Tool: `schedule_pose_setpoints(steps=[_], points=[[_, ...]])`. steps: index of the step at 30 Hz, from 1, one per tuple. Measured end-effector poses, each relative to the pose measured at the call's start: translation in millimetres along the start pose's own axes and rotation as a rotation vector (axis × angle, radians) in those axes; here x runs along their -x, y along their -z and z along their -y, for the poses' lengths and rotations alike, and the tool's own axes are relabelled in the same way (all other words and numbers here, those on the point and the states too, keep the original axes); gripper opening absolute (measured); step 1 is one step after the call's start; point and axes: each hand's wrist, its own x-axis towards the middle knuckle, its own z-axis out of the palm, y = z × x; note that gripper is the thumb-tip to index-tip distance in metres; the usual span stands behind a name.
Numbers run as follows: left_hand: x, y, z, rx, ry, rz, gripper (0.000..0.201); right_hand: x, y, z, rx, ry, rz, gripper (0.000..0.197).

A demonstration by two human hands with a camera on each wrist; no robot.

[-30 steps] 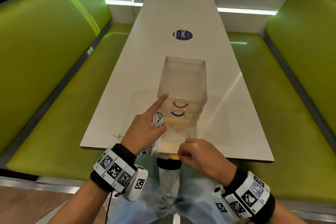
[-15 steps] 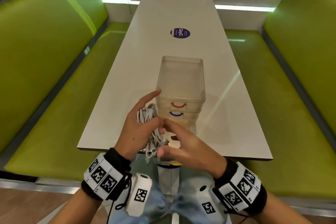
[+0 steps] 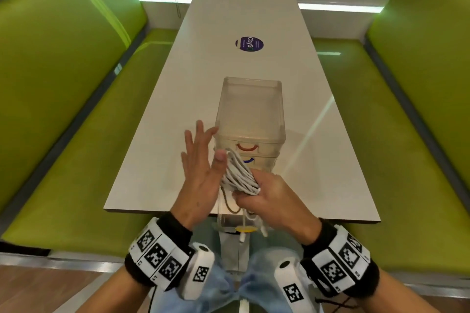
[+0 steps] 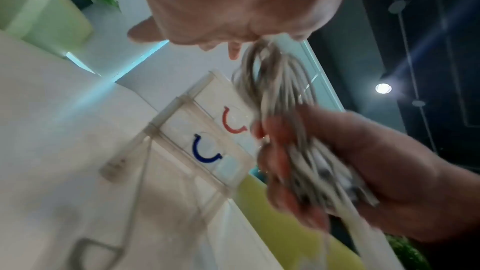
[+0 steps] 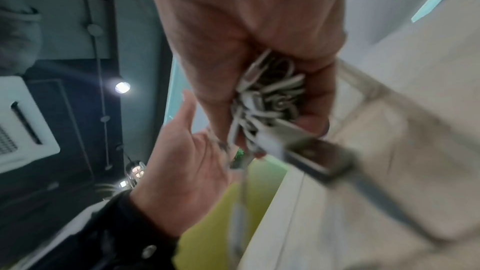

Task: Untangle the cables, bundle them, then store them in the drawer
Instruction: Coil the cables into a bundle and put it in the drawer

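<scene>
— Gripping the bundle of white cables [image 3: 240, 175], that right hand [image 3: 269, 201], fingers curled round the lower end, just above the near edge of the table [image 3: 157, 114].

— And the left hand [image 3: 199, 173]?

— Spread wide, fingers straight and pointing away from the person. Its thumb [image 3: 220, 160] lies against the top of the bundle; nothing is clasped in it.

— Where are the cables, compared with the drawers?

— In the air, in front of the clear drawer box [image 3: 250, 112], covering part of the blue handle [image 3: 248, 160]. The red handle [image 3: 247, 147] above shows whole. The bottom drawer [image 3: 229, 213] is pulled out toward the person, past the table edge, right under the hands.

— Any loose ends?

— A few plugs hang below the right hand, over the yellow handle [image 3: 246, 230]. A thin dark loop also lies inside the open drawer; what it is I cannot tell.
</scene>
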Motion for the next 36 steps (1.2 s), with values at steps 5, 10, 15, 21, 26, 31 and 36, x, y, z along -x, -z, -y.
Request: schedule_pose_setpoints(steps=[5, 10, 15, 21, 26, 31, 36], points=[[-11, 1, 24, -0.146, -0.077, 0.079, 0.065, -9, 5, -13, 0.861, -0.03, 0.024, 0.014], [-20, -6, 32, -0.13, -0.144, 0.077, 0.045, -27, -10, -12, 1.113, -0.2, 0.194, 0.016], [-24, -4, 24, -0.131, -0.157, -0.06, 0.029, -29, -13, -5, 1.171, -0.279, 0.262, 0.03], [-26, 7, 27, -0.043, -0.094, -0.068, 0.029, -31, -11, -10, 1.137, -0.401, 0.29, 0.029], [-25, 6, 31, -0.026, -0.087, -0.065, 0.029, -36, -2, -17, 1.095, -0.497, 0.246, 0.03], [-27, 2, 31, 0.006, -0.088, -0.081, 0.031, -42, -23, -33, 0.841, -0.506, 0.049, 0.036], [-28, 7, 34, 0.02, -0.083, -0.076, 0.031, -39, -33, -48, 0.623, -0.364, 0.004, 0.068]])
